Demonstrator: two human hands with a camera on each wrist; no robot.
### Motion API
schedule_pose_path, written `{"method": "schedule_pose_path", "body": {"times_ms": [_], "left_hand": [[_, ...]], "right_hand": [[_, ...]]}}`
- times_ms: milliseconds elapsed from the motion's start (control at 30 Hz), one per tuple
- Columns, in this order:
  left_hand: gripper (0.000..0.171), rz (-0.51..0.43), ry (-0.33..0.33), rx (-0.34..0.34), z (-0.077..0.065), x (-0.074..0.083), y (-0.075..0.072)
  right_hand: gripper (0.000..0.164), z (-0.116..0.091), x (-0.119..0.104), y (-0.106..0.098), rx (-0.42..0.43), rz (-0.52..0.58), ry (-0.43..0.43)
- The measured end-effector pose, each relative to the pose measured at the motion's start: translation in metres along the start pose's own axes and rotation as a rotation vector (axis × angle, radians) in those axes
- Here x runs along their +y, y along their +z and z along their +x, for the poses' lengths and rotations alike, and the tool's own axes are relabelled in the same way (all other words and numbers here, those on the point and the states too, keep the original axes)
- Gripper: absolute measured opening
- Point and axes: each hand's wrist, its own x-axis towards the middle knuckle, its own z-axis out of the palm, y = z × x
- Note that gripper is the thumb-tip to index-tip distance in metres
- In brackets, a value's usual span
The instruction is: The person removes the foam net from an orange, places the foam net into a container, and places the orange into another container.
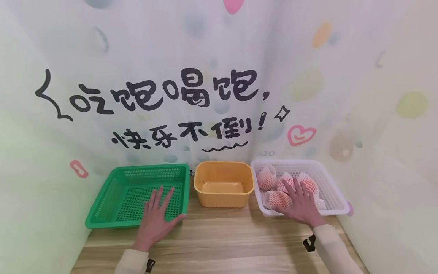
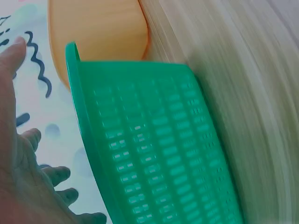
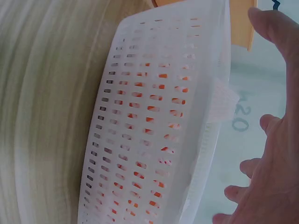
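Note:
My left hand (image 1: pixel 155 220), fingers spread, hovers over the front edge of a green perforated basket (image 1: pixel 137 169) and holds nothing. In the left wrist view its fingers stand above the basket's rim (image 2: pixel 86 140). On the other side, my right hand (image 1: pixel 301 203) is spread over a white perforated basket (image 1: pixel 333 190), also holding nothing. Several reddish round fruits in white foam nets lie in that basket, among them one fruit (image 1: pixel 267 177) at the back left and another (image 1: pixel 278 199) at the front. The right hand partly hides the rest.
Between the two baskets stands a yellow plastic bin (image 1: pixel 224 199). All three containers rest on a wood-grain table (image 1: pixel 219 239), close against a printed curtain (image 1: pixel 191 45) with black lettering. Pale walls flank the table left and right.

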Motion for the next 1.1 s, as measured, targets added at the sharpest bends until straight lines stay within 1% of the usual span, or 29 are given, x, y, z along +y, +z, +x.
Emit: {"method": "schedule_pose_path", "body": {"times_ms": [67, 200, 333, 467, 600, 800, 967, 1100], "left_hand": [[0.099, 0.002, 0.013, -0.003, -0.001, 0.003, 0.000], [0.098, -0.012, 0.023, -0.027, -0.001, 0.008, 0.001], [0.095, -0.027, 0.003, -0.071, -0.001, 0.011, -0.001], [0.088, -0.024, -0.017, -0.119, -0.002, 0.014, -0.003], [0.077, -0.022, -0.027, -0.153, -0.002, 0.017, -0.004], [0.054, -0.031, -0.020, -0.161, -0.002, 0.019, -0.003], [0.038, -0.057, 0.016, -0.174, -0.001, 0.022, -0.001], [0.033, -0.052, 0.043, -0.168, -0.003, 0.024, 0.002]], "right_hand": [[0.106, 0.005, -0.001, -0.001, -0.019, 0.002, -0.017], [0.109, 0.013, -0.003, -0.002, -0.084, 0.026, -0.040], [0.105, 0.023, -0.005, -0.004, -0.123, 0.044, -0.050], [0.098, 0.033, -0.008, -0.004, -0.186, 0.066, -0.030], [0.092, 0.043, -0.008, 0.000, -0.262, 0.088, -0.014], [0.084, 0.052, -0.008, 0.010, -0.345, 0.077, 0.002], [0.075, 0.056, -0.011, 0.013, -0.382, 0.049, 0.021], [0.065, 0.058, -0.013, 0.015, -0.387, 0.009, -0.005]]}}
